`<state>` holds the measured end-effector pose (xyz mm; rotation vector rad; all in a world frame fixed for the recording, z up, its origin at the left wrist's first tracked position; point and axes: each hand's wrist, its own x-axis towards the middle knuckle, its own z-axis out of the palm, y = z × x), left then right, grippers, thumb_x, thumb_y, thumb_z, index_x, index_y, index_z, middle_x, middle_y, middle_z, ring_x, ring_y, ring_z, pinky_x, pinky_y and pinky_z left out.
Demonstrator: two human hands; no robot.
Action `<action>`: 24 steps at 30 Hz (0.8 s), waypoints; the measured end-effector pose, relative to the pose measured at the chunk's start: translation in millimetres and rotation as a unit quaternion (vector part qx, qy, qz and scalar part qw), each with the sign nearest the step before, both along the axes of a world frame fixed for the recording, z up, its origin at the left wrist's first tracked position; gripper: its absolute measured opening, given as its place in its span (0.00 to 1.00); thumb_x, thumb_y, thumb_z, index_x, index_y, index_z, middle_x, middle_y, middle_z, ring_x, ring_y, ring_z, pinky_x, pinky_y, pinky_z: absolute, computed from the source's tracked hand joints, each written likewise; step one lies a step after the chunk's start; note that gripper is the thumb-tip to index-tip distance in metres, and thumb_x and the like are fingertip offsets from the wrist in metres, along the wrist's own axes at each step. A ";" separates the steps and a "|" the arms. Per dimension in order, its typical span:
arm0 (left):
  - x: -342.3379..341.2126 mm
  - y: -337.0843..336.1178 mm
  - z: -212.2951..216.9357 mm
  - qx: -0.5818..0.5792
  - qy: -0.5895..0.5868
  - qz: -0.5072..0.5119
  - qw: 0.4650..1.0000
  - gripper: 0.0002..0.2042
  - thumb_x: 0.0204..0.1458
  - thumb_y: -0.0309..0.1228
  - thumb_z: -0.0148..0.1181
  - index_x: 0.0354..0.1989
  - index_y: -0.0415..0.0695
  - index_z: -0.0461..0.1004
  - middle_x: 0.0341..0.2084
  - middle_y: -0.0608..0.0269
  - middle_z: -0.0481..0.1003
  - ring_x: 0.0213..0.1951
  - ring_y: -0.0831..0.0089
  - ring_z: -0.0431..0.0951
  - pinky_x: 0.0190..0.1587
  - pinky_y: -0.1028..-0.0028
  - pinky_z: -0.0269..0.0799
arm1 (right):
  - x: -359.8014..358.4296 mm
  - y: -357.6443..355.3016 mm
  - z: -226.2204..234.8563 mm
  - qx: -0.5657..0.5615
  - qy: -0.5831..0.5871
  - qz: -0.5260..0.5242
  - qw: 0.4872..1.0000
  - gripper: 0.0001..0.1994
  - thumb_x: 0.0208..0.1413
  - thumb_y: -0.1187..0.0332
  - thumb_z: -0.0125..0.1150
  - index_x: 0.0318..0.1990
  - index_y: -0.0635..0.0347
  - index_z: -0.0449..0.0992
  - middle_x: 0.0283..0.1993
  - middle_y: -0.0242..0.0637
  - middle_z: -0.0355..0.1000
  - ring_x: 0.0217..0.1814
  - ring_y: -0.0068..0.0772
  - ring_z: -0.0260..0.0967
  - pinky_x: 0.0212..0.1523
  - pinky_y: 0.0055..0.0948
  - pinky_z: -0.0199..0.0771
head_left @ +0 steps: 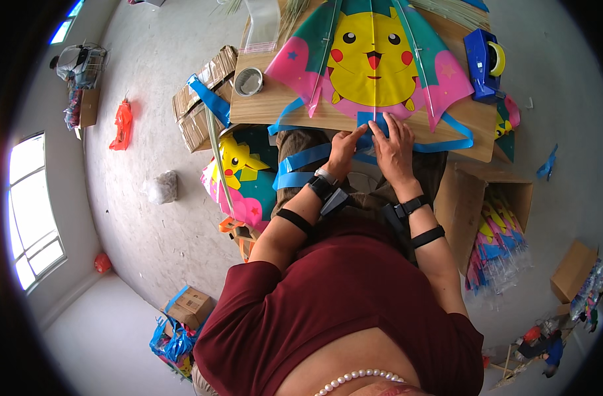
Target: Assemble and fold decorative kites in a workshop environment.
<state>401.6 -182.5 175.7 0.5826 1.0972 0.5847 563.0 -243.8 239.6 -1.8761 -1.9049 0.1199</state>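
A kite [354, 66] with a yellow cartoon character on green and pink lies on the wooden table, its lower edge toward me. Thin rods run down it. At its bottom middle is a blue patch [365, 118], with blue tail strips hanging beside it. My left hand [342, 153] is closed, pinching blue strip material near the table's front edge. Close beside it, my right hand [394, 146] rests with fingers stretched over the blue patch, pressing on it. What lies under the fingertips is hidden. One blue tail strip [303, 158] crosses my lap; another [450, 142] loops out right.
A roll of tape [249, 82] lies on the table [282, 105] at left. A blue tape dispenser [481, 66] stands at the right edge. Another kite [239, 165] hangs beside my left leg. An open cardboard box [470, 201] with packed kites is at lower right.
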 end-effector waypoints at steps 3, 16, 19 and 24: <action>0.4 -0.9 -5.7 -0.003 -0.004 0.008 1.000 0.13 0.66 0.42 0.67 0.35 0.46 0.83 0.26 0.75 0.80 0.25 0.85 0.74 0.29 0.78 0.63 | 0.1 0.0 -0.4 -0.002 -0.001 0.000 1.000 0.20 0.66 0.66 0.65 0.65 0.48 0.79 0.72 0.48 0.67 0.76 0.51 0.61 0.76 0.58 0.56; 1.1 -2.1 -6.0 0.002 0.000 0.013 1.000 0.13 0.66 0.42 0.67 0.35 0.47 0.83 0.25 0.76 0.79 0.24 0.86 0.73 0.28 0.79 0.63 | -0.7 0.3 -1.5 -0.001 -0.007 -0.002 1.000 0.21 0.66 0.66 0.65 0.66 0.48 0.78 0.71 0.48 0.67 0.76 0.51 0.61 0.76 0.58 0.56; 1.0 -2.1 -5.3 0.002 0.014 0.012 1.000 0.13 0.66 0.42 0.67 0.33 0.48 0.83 0.23 0.78 0.78 0.23 0.86 0.72 0.27 0.79 0.61 | -0.7 0.3 -0.8 -0.005 -0.008 -0.001 1.000 0.21 0.66 0.66 0.65 0.66 0.48 0.78 0.72 0.48 0.66 0.76 0.51 0.61 0.76 0.58 0.56; 4.3 -2.7 -6.0 0.000 0.022 0.021 1.000 0.13 0.65 0.44 0.67 0.32 0.49 0.82 0.22 0.80 0.75 0.22 0.87 0.70 0.26 0.79 0.58 | -0.8 0.1 0.1 -0.007 -0.009 -0.001 1.000 0.22 0.66 0.66 0.64 0.67 0.47 0.77 0.72 0.48 0.66 0.76 0.51 0.61 0.76 0.59 0.56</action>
